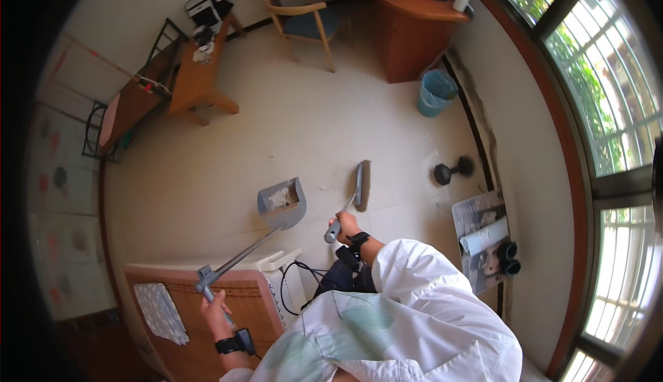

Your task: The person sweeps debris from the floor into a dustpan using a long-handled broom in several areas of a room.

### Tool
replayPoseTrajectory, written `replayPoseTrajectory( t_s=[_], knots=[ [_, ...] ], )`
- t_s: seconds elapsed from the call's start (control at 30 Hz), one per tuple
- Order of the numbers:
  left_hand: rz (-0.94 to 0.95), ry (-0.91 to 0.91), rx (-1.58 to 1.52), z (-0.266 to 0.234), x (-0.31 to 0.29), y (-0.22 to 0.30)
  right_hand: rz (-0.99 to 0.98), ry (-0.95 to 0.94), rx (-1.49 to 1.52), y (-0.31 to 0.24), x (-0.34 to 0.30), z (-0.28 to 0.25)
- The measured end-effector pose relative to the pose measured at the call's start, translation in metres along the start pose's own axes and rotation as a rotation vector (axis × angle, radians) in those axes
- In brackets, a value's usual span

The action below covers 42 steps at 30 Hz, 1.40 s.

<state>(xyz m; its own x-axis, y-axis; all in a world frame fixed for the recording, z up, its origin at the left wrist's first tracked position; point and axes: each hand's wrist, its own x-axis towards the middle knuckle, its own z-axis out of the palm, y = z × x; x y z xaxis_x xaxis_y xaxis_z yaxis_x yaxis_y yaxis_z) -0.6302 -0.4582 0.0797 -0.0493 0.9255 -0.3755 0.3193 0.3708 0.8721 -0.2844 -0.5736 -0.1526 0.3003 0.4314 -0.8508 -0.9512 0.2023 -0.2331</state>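
Observation:
My left hand [218, 309] is closed around the upper end of a long-handled grey dustpan [293, 214]. The pan lies on the pale tiled floor, with whitish debris [282, 198] inside it. My right hand [348, 226] grips the grey handle of a broom [363, 186]. The broom's bristles face right and rest on or just above the floor, to the right of the pan and apart from it. Between the two lies a faint scatter of fine dirt [326, 187].
A low bed with a woven brown mat [235, 287] stands beside my left arm. To the right are a black dumbbell [453, 171], a patterned board [476, 211] and a blue-lined bin [436, 93]. Farther off stand a wooden chair [297, 11], a desk [414, 40] and a bench [197, 78].

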Motion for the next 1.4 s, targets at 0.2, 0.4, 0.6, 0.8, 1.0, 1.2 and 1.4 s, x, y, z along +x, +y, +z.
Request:
replayPoseTrajectory(
  t_s=[0.2,0.4,0.6,0.8,1.0,1.2,1.4],
  knots=[
    [-0.023,0.049,-0.142,0.005,0.026,-0.010,0.095,-0.168,-0.332,-0.055,-0.025,0.035],
    [-0.071,0.032,-0.266,0.015,0.077,-0.017,0.291,-0.233,-0.394,-0.125,-0.045,0.088],
    [-0.077,0.076,-0.303,0.017,0.121,-0.003,0.276,-0.198,-0.520,-0.177,-0.038,0.133],
    [-0.145,0.212,-0.342,0.041,0.143,0.001,0.238,-0.161,-0.827,-0.209,0.010,0.179],
    [-0.112,0.328,-0.329,0.095,0.146,0.027,0.111,-0.321,-1.214,-0.257,0.081,0.247],
    [-0.164,0.536,-0.327,0.181,0.169,0.087,0.074,-0.515,-1.494,-0.322,0.140,0.335],
    [-0.291,0.622,-0.243,0.247,0.197,0.144,0.148,-0.531,-1.573,-0.376,0.175,0.434]
  ],
)
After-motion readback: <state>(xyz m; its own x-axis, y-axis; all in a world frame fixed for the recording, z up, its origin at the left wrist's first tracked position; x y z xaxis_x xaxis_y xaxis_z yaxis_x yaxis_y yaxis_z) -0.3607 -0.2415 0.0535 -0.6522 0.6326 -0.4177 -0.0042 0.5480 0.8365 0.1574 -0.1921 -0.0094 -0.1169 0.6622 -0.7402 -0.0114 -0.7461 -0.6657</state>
